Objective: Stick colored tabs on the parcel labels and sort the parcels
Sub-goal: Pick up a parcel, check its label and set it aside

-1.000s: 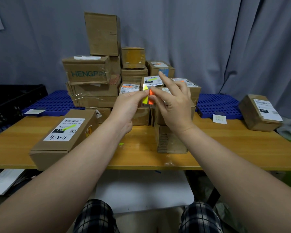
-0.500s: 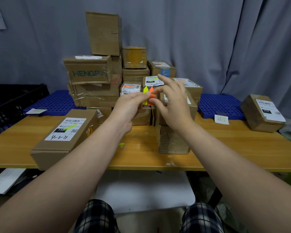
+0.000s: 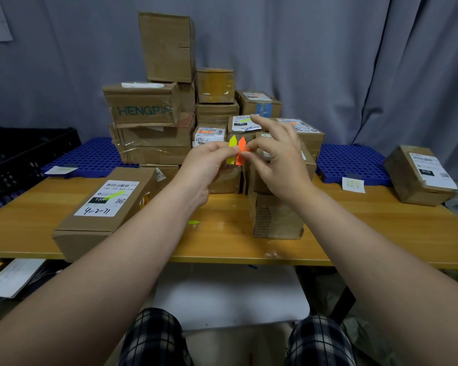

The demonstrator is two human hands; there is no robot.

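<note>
Grey curtain (image 3: 354,62) all across the back, wooden table (image 3: 222,244) in front. Both of the person's hands are up over the middle of it, close together. The left hand (image 3: 204,167) pinches the low end of two arrow-shaped tabs (image 3: 232,154), yellow beside orange, tips pointing up. The right hand (image 3: 278,165) has thumb and forefinger nipped on the orange tab (image 3: 240,151), with the other fingers fanned out and up. Can't tell how far the orange one is peeled, since the fingertips cover that bit.

Right under the right hand sits a small parcel (image 3: 275,220). The hand and wrist hide most of its top, so its label can't be read. Off to the left a long parcel (image 3: 95,228) lies angled, its near end at the table's front edge and maybe poking just over. Its label (image 3: 107,198) has a green tab and "4-2-71" scrawled on it. Bare wood shows between those two, with one loose tab (image 3: 193,222) lying flat on it. A wider bare stretch runs right to a far parcel (image 3: 418,178) near the table's end.

Behind the hands is a stack (image 3: 167,48) of boxes, tallest at left, the low middle ones blocked by the hands. Blue mats (image 3: 90,157) flank it along the back edge, with a white slip (image 3: 353,184) by the right one. A black crate (image 3: 24,154) is cut off at far left.
</note>
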